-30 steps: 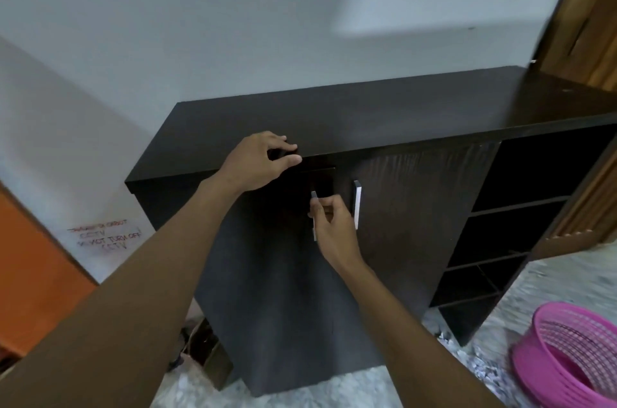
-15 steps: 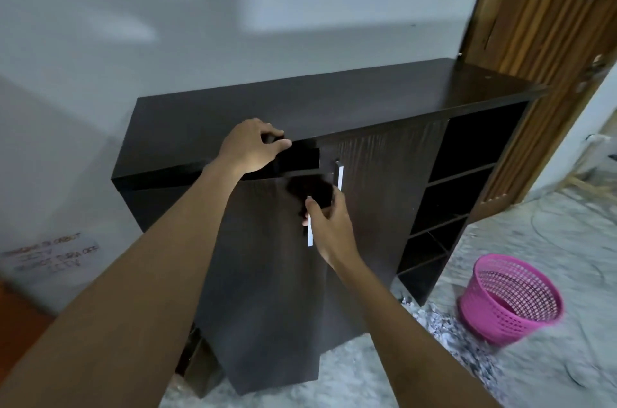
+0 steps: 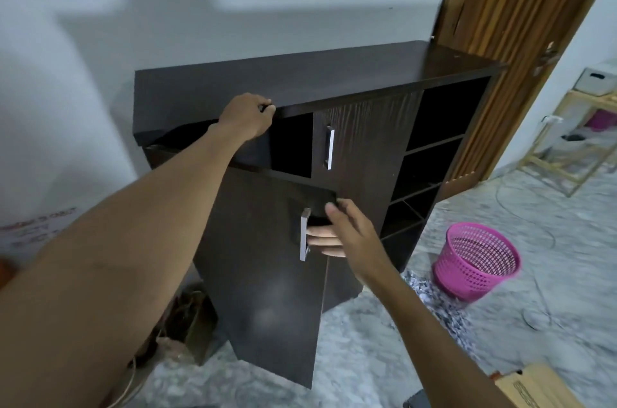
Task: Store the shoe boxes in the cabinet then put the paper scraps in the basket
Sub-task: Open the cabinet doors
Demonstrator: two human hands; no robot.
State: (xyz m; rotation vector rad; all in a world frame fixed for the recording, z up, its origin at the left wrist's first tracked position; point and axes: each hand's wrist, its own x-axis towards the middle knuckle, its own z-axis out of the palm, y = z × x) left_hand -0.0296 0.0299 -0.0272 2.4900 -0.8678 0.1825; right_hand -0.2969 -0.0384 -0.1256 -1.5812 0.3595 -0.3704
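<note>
The coming move turns on the door of the dark brown wooden cabinet [image 3: 300, 73]. Its left-side door [image 3: 260, 274] stands swung out toward the person, and the right hand [image 3: 347, 234] has it by the brushed silver bar handle [image 3: 304, 234]. That grip is narrow and full: the fingers [image 3: 320, 237] are threaded behind the bar and curled round it, and the thumb lies up along the door's free edge. The handle's long axis runs upright, 12 to 6 o'clock, so the pull goes across it, toward 7 o'clock. The left hand [image 3: 247, 120] is at 11 o'clock from the right one. Its grip is hooked tight over the front lip of the cabinet top, which I judge steadies the carcass. The dark opening [image 3: 290, 144] shows just beside that hand at 3 o'clock, and no box can be seen inside. What I take for a shoe box, a tan cardboard box [image 3: 534, 387], has only a corner showing, low on the floor [image 3: 384, 357] at 5 o'clock from the right hand. It lies well apart from the opening and nearer the right hand. The grey-white paper scraps [image 3: 437, 304] lie on the floor at 4 o'clock from the right hand, just beside the upright pink plastic mesh basket [image 3: 477, 260], so the storing looks barely begun.
</note>
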